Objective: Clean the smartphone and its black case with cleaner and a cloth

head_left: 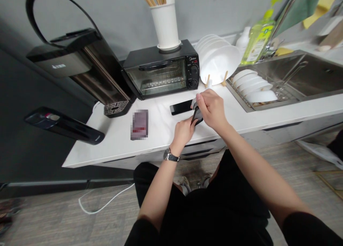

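Over the white counter, my left hand (184, 132) is closed on the lower part of a small dark object (197, 116), mostly hidden by fingers. My right hand (212, 108) is closed at its upper end, around a pale grey part (194, 103) by the thumb. I cannot make out what kind of object it is. Just behind and left of the hands lies a flat black rectangular thing (179, 107), like a phone, its right end hidden. Farther left, a blurred-out purplish packet (139, 124) rests on the counter.
Behind the hands stands a black toaster oven (160, 73) with a white utensil holder (166, 26) on top. A tall dark dispenser (91, 67) and a black bottle (66, 126) stand left. White plates (219, 62), a soap bottle (258, 39) and a sink (308, 71) with bowls are right.
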A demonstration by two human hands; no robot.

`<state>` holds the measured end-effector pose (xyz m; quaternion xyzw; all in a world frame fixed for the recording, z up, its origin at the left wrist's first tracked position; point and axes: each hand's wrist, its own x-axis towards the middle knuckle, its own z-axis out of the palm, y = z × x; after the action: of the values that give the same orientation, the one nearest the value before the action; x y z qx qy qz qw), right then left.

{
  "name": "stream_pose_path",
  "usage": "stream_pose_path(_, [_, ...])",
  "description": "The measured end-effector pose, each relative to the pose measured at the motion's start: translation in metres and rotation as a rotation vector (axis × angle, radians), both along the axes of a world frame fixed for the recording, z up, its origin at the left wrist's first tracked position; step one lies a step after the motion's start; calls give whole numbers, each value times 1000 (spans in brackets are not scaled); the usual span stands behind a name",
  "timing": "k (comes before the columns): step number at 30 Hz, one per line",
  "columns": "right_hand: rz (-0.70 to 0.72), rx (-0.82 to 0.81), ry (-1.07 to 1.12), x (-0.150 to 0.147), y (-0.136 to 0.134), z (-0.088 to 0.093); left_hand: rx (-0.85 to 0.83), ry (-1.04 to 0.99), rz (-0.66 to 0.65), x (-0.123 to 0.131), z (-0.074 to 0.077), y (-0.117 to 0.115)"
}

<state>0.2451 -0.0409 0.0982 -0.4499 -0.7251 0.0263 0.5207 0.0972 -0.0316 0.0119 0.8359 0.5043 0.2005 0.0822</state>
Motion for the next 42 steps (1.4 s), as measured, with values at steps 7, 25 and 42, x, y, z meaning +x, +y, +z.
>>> stream_pose_path(7, [196,-339,523,7,15,-4,-12,24,27,-1,-2,2])
stream_pose_path(25, [-6,-179,748,-10,1,-37,9,47,31,0,-1,-3])
stream_pose_path(42, [31,119,-259,4,-8,-5,-17,28,15,-1,0,0])
